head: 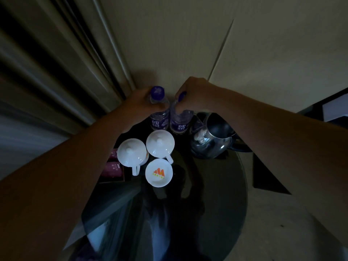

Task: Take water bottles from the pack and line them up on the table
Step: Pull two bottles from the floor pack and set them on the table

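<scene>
Two clear water bottles with purple caps and purple labels stand side by side at the far edge of a round dark glass table (pixel 216 213). My left hand (pixel 139 102) is wrapped around the upper part of the left bottle (pixel 159 117), whose cap shows above my fingers. My right hand (pixel 194 93) grips the neck of the right bottle (pixel 179 123) from above and covers most of its cap. No pack is visible in the dim view.
In front of the bottles stand two white lidded cups (pixel 131 152) (pixel 160 143) and a white dish with an orange logo (pixel 159 172). A steel kettle (pixel 212 140) sits at the right, a tray of purple sachets (pixel 113 170) at the left. Curtains hang on the left, with the wall behind.
</scene>
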